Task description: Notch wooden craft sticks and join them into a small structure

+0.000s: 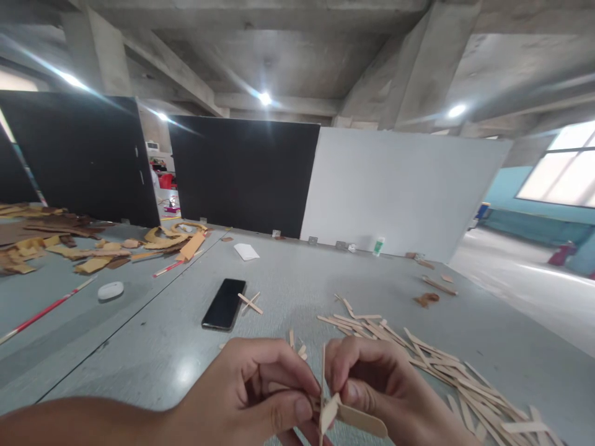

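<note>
At lower centre, above the floor [139, 347]: joined sticks [331, 410], pinched between both hands.
Left hand [260, 396]: fingers closed, thumb pressing the joint from the left.
Right hand [385, 396]: fingers clenched on the flat stick [365, 421], which points rightward.
Long axis: the thin stick [323, 368] stands upright between the thumbs, both hands equally near.
Loose stick pile [432, 365]: on the floor, right side, nearer the right hand.
Phone [224, 303]: ahead-left, well apart.

The room is lit brightly and evenly. Light is thrown by ceiling lamps [264, 98] at upper centre and by a window [564, 170] at the right edge, which is blown out. Streaks of flare are drawn across the upper left. A dull glare is seen on the floor [186, 371]. Lines are bent near the edges; the left hand [251, 393], right hand [379, 384] and held sticks [362, 421] are slightly blurred.
</note>
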{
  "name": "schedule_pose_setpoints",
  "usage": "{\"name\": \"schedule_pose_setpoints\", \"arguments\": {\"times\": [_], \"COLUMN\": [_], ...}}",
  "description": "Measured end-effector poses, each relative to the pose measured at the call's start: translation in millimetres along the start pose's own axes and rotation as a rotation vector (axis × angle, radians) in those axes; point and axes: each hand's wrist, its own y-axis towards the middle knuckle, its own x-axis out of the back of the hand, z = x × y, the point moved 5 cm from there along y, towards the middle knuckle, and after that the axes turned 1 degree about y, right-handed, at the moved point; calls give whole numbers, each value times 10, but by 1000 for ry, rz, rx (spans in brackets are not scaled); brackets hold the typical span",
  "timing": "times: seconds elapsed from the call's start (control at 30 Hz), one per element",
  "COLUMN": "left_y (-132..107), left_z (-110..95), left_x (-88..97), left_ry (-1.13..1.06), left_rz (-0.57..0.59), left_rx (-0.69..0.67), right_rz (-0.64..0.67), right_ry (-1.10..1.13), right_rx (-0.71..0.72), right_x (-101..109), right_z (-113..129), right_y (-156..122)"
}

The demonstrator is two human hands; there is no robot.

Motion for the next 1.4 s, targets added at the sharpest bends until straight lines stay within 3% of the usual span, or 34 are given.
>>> {"name": "schedule_pose_setpoints", "arguments": {"times": [0.6, 0.83, 1.4], "left_y": [11, -2, 28], "left_z": [48, 54, 40], "left_x": [33, 52, 43], "left_ry": [44, 132, 118], "left_rz": [24, 23, -20], "left_rx": [-12, 7, 37], "right_rz": [-50, -6, 83], "right_ry": [0, 68, 173], "right_rx": [-24, -33, -52], "right_x": [20, -36, -138], "right_z": [-30, 11, 41], "right_y": [3, 21, 1]}}
